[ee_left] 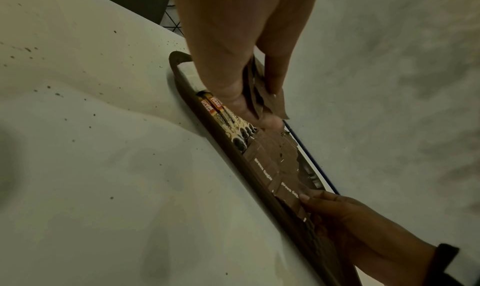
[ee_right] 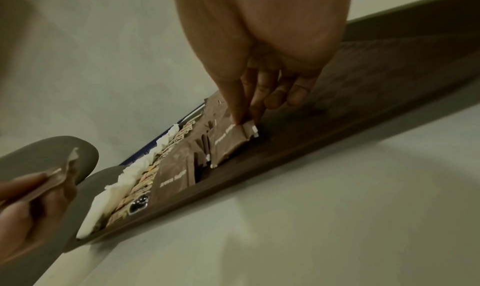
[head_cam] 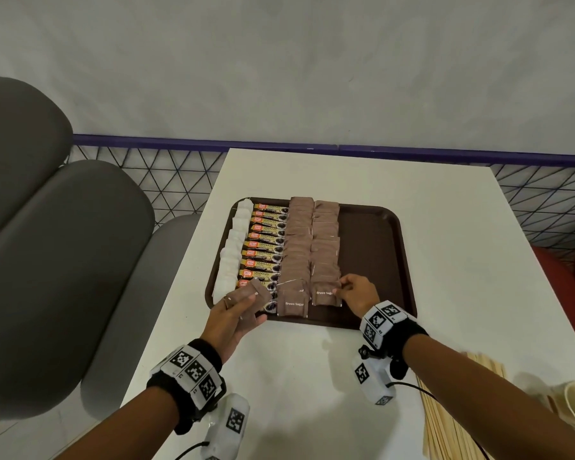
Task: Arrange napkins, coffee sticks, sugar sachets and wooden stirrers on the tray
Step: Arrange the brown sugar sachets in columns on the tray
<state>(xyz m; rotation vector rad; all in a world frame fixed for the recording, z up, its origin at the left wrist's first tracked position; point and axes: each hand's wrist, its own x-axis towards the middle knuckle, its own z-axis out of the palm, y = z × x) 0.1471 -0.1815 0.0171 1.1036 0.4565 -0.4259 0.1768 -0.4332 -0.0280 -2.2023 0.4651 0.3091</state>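
Sachet [head_cam: 326, 293], brown sugar: lying at the near end of the second sugar row on the tray [head_cam: 372, 247], its 3 o'clock edge being pinched by the right hand [head_cam: 357, 290]. Spare sachets [head_cam: 248, 295]: being held clamped in the left hand [head_cam: 236, 318] at the tray's 7 o'clock corner. Advice: be squaring the sachet flush beside its 9 o'clock neighbour, overlapping the one behind; stirrers [head_cam: 458, 410] are waiting off-tray at 5 o'clock.

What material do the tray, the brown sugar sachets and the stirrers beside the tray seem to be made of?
Tray: probably moulded plastic, dark brown and matte, with rounded corners and a raised rim.
Brown sugar sachets: looks like matte brown paper; the one pinched by the right hand creases and shows a white edge.
Stirrers: likely pale bare wood, thin flat strips; grain is too small to confirm.
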